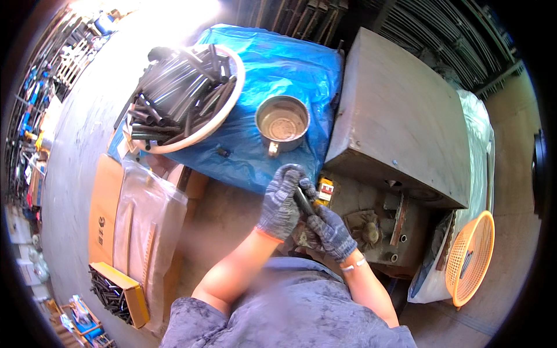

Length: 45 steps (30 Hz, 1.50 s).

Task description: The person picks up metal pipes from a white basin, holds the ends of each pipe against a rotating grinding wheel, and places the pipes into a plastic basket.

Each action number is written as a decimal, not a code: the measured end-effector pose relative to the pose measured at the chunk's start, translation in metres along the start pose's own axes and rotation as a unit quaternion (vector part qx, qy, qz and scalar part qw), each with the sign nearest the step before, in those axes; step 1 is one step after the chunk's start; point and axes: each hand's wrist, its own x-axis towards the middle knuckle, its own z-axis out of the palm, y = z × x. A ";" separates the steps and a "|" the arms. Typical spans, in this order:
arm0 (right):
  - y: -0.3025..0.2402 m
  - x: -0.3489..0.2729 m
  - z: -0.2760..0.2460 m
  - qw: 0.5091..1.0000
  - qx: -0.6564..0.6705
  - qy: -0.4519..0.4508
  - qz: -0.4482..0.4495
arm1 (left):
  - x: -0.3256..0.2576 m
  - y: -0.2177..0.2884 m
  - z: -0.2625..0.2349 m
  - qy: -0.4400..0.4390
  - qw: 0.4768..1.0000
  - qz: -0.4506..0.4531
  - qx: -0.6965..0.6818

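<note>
Both my hands wear grey knit gloves and meet in front of my body. Between them is a short black tube (303, 202), tilted. My left hand (279, 203) is closed around its upper part. The fingers of my right hand (333, 233) close on its lower end. Just beyond the hands, a metal mug (282, 123) with a handle stands on a blue plastic sheet (290, 64). Farther left, a round white basin (237, 87) is heaped with similar black tubes (191, 87). One small dark piece (223, 152) lies on the sheet near the mug.
To the right stands a large grey metal box (406, 110), with a yellow packet (325, 190) and a crumpled rag (362, 225) beneath its near edge. An orange basket (473, 258) sits far right. At left are a plastic-covered carton (104, 214) and an open box of small black parts (110, 296).
</note>
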 end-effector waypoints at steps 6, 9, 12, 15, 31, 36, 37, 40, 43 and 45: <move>-0.001 0.102 0.041 0.943 -0.301 -0.123 -0.071 | -0.021 0.084 -0.053 0.154 0.983 0.083 -0.049; -0.007 0.152 0.075 0.875 -0.433 -0.007 -0.214 | -0.044 0.131 -0.099 0.205 0.955 0.125 0.172; -0.026 0.204 0.116 0.798 -0.562 0.025 -0.217 | -0.064 0.143 -0.136 0.234 0.932 0.101 0.258; -0.025 0.243 0.144 0.703 -0.694 0.017 -0.156 | -0.077 0.140 -0.154 0.251 0.930 0.075 0.259; -0.050 0.122 0.090 0.976 -0.099 0.050 -0.189 | -0.011 0.137 -0.094 0.008 0.654 0.227 0.722; -0.067 0.064 0.055 0.949 -0.198 0.135 -0.203 | 0.009 0.105 -0.045 -0.113 0.605 0.262 0.743; -0.069 0.056 0.048 0.934 -0.240 0.154 -0.215 | 0.012 0.099 -0.040 -0.137 0.595 0.265 0.747; -0.077 0.032 0.030 0.893 -0.335 0.175 -0.244 | 0.017 0.085 -0.025 -0.200 0.558 0.259 0.762; -0.076 0.015 0.021 0.892 -0.327 0.208 -0.233 | 0.023 0.071 -0.016 -0.255 0.517 0.244 0.780; -0.078 0.002 0.015 0.880 -0.360 0.222 -0.215 | 0.026 0.065 -0.011 -0.278 0.501 0.252 0.779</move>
